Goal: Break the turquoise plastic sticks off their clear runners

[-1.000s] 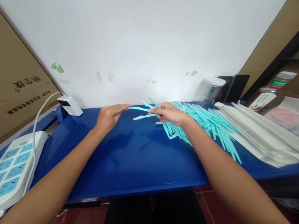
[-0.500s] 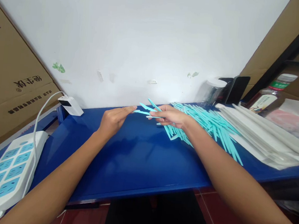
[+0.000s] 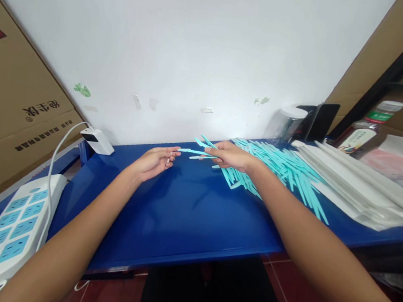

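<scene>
My right hand (image 3: 231, 156) is closed around several thin turquoise plastic sticks (image 3: 203, 154), whose tapered, blade-like ends fan out toward the left. One longer stick (image 3: 186, 150) among them reaches across to my left hand (image 3: 154, 162). There, thumb and fingertips pinch its tip, with the palm partly turned up and the other fingers curled. Both hands are raised above the blue table. Beside and behind my right hand lies a loose pile of the same turquoise sticks (image 3: 285, 165), partly hidden by my hand and forearm.
White flat sleeves (image 3: 356, 192) lie stacked on the right, near a bottle (image 3: 362, 130) and a lidded clear jar (image 3: 288, 123). On the left are a power strip (image 3: 14, 228), a white device with a cable (image 3: 98, 142) and a cardboard box (image 3: 23, 88). A white wall (image 3: 182, 50) closes off the back.
My left hand has rolled from back-up to palm partly up and drawn slightly left, pinching the stick's tip. Right hand stays almost in place; its sticks' ends have shifted slightly.
</scene>
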{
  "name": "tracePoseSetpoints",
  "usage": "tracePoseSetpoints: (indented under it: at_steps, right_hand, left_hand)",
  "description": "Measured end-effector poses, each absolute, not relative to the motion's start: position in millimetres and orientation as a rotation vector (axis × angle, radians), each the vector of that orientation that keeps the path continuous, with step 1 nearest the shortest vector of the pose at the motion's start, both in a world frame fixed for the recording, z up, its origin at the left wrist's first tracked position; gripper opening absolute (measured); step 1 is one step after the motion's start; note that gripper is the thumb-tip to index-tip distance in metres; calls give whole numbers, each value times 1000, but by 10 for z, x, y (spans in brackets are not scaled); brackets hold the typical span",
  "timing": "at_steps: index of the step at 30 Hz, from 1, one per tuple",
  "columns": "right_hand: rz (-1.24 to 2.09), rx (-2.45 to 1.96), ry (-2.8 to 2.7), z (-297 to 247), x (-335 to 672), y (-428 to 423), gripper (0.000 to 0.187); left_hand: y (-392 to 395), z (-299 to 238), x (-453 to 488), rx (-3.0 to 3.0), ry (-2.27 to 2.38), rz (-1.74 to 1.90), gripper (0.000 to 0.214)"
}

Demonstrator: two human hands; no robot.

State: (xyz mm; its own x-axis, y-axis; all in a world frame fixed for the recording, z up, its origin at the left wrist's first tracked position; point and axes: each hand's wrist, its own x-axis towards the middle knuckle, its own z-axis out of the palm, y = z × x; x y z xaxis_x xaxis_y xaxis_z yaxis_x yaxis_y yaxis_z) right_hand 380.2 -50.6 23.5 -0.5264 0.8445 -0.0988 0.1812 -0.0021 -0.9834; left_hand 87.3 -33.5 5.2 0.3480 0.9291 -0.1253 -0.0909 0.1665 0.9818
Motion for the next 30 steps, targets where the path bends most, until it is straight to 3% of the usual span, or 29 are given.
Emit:
tracePoseSetpoints:
  at_steps: [3, 11, 27, 30]
  right_hand:
    - [1565, -1041, -1765, 248, 3814, -515, 40]
    - [1599, -1038, -1816, 260, 3831, -536, 46]
    - [1539, -1040, -1868, 242, 3858, -491, 38]
    - [1542, -1059, -1855, 234, 3842, -485, 38]
  left_hand:
    - [-347, 38, 891, 1133, 937, 904, 32]
    - [-417, 71, 903, 1329, 946, 844, 43]
    - [-448, 100, 887, 1689, 1103, 785, 52]
    - [-489, 148, 926, 1665, 1106, 820, 47]
